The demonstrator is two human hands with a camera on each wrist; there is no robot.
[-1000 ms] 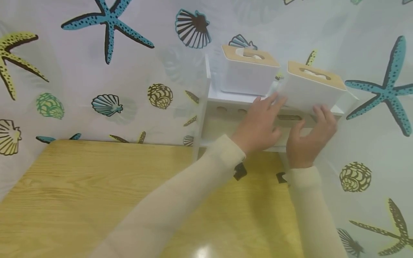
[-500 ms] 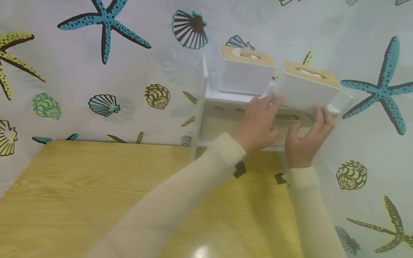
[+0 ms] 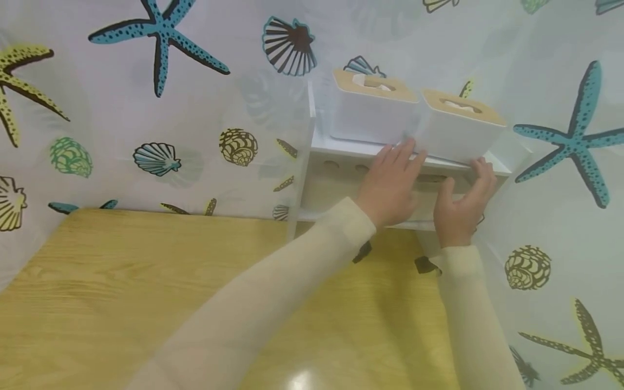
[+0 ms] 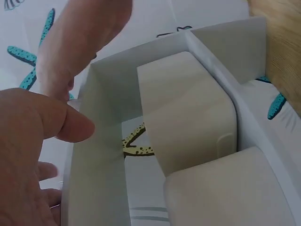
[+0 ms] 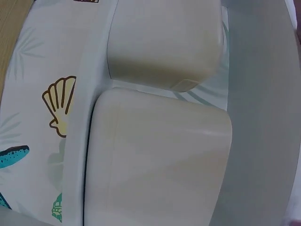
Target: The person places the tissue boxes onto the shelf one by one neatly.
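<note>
Two white tissue boxes with wood-look lids stand on top of a white shelf (image 3: 341,147) in the head view. My right hand (image 3: 460,208) has its fingertips at the lower front of the right tissue box (image 3: 460,135), with its thumb spread apart. Near that box's lower left corner, my left hand (image 3: 390,187) touches the shelf's front edge with extended fingers. The left tissue box (image 3: 372,116) stands just beside them. In the left wrist view, the left hand (image 4: 23,141) is beside the shelf compartment, and the other hand shows above it.
In the wrist views, two pale, round-cornered boxes, one (image 4: 188,108) partly behind the other (image 4: 230,193), sit inside the shelf's lower compartment. A wooden table (image 3: 146,292) lies in front. A wall covering (image 3: 205,97) printed with shells and starfish surrounds the corner.
The right tissue box has shifted left and back on the shelf, closer to the left tissue box. My right hand has moved slightly with it; my left hand stays near the shelf edge.
</note>
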